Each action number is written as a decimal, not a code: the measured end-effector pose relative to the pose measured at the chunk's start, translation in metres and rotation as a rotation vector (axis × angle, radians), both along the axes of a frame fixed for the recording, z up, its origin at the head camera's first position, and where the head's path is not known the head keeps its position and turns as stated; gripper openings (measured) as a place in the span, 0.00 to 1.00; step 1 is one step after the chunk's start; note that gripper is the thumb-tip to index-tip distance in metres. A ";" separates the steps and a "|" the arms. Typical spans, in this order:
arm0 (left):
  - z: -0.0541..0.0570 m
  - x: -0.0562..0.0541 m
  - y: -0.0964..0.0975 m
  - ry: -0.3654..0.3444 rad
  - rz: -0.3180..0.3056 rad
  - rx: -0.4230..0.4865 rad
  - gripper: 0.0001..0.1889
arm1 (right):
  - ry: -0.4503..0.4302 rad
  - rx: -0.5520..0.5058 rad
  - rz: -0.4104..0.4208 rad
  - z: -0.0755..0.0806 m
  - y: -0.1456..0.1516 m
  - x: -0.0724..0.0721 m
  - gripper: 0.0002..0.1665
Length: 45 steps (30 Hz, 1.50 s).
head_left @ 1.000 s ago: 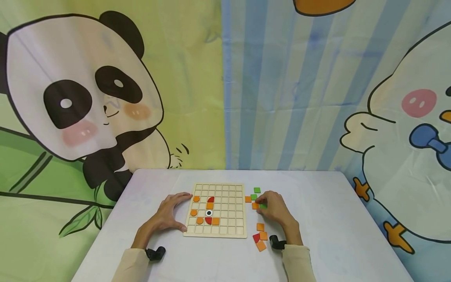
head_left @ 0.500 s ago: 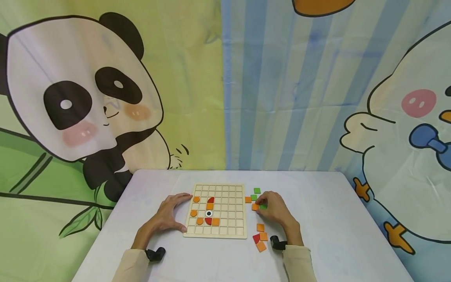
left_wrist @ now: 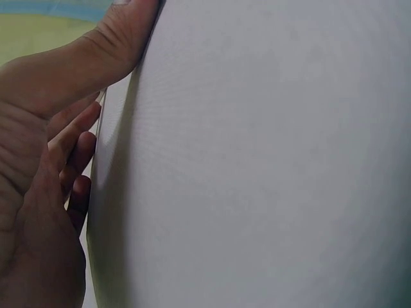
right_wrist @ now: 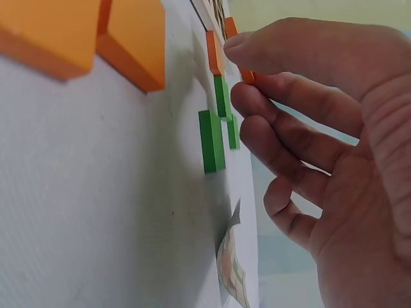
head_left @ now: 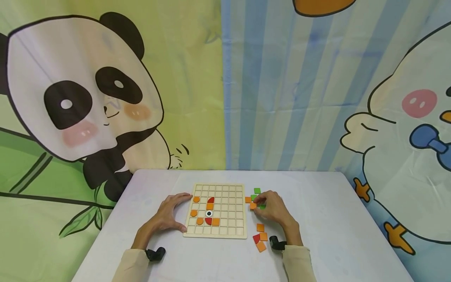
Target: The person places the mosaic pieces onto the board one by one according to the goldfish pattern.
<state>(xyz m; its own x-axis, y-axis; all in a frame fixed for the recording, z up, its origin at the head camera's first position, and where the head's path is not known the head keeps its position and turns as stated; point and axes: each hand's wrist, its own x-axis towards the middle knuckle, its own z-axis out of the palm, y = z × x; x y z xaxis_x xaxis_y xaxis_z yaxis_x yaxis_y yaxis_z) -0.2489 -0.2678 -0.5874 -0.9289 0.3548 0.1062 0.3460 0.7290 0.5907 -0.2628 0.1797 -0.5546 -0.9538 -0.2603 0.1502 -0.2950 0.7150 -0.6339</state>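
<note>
My left hand (head_left: 168, 212) is spread along the left side of a pale wooden grid board (head_left: 227, 237), thumb and fingertips at its edge. In the left wrist view, the thumb (left_wrist: 96, 61) lies above the other fingers. To the right of the board, my right hand (head_left: 275, 207) pinches an orange square tile (head_left: 253, 205) between thumb and index finger. The right wrist view has that tile (right_wrist: 247, 76) partly behind the thumb tip, the other fingers loosely bent. Green tiles (head_left: 257, 190) and another orange tile (head_left: 248, 199) lie around these fingertips.
Orange discs (head_left: 193, 213), red quarter-round pieces (head_left: 208, 221), orange squares (head_left: 215, 221) and a black-and-white eye disc (head_left: 209, 213) sit in the board's cells. Nearer me, several orange tiles (head_left: 261, 246) and a red piece (head_left: 256, 238) lie on the white table (head_left: 317, 219).
My right hand has shifted slightly left, carrying the orange square tile toward the board. The left hand and the board have stayed in place.
</note>
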 end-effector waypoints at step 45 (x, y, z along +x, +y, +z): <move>-0.002 0.000 0.000 0.008 0.010 -0.010 0.66 | -0.024 -0.101 0.264 -0.004 -0.060 0.006 0.08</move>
